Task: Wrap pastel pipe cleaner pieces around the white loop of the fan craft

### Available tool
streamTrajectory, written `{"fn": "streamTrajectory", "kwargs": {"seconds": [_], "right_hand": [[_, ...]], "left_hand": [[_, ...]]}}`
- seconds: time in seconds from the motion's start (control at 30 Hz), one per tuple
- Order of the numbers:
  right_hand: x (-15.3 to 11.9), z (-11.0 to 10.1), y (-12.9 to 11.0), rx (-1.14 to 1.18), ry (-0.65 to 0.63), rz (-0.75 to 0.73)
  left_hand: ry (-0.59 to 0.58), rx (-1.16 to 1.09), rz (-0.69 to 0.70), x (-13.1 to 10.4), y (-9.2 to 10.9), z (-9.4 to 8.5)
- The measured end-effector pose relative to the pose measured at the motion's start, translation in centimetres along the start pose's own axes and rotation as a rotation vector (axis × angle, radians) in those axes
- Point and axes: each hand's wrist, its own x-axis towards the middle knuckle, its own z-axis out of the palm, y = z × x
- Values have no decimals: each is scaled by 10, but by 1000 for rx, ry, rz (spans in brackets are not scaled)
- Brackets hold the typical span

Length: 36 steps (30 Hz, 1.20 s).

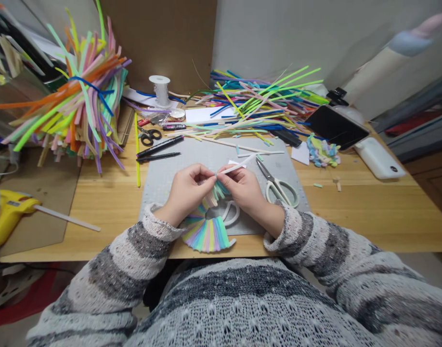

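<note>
Over mat [195, 150], left hand [188, 190] touching right hand [247, 189], white strip [247, 162] pinched

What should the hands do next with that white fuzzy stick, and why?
Maybe the right hand should gently bend the white stick over while the left hand holds steady. I think so because the hands' fingertips meet at one end, and the rest pokes out straight, pointing away from the colourful striped piece below.
</note>
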Motion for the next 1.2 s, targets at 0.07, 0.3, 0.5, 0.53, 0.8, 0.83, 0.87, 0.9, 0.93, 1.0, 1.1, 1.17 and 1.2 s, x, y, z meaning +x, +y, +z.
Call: {"fn": "streamTrajectory", "kwargs": {"seconds": [0.07,0.3,0.5,0.53,0.8,0.83,0.87,0.9,0.93,1.0,1.1,1.17,1.2], "right_hand": [[0,0,0,-17,4,-6],[1,-1,1,-50,20,-24],[2,-1,2,-99,29,-33],[2,-2,2,-102,27,-40],[1,-3,1,-129,37,-57],[2,-3,1,-119,34,-50],[2,-3,2,-107,27,-37],[2,-4,2,-94,16,-20],[3,-4,2,-86,2,-3],[4,-5,2,-80,-32,21],[5,-6,0,-82,-55,20],[5,-7,-1,-102,-60,14],[5,-7,-1,-119,-62,12]], "left_hand": [[-2,-9,-8,0,0,0],[-14,-42,-24,0,0,0],[-17,-63,-40,0,1,0],[-17,-63,-38,0,1,0],[-72,-73,-48,1,-1,-2],[-93,-76,-56,2,-2,-2],[-115,-78,-65,3,-2,-3],[-135,-79,-75,4,-2,-4],[-149,-80,-84,5,-1,-4],[-160,-77,-99,6,-1,-6],[-169,-63,-106,5,-1,-6],[-175,-46,-103,5,-1,-6],[-179,-40,-103,4,-1,-6]]}}
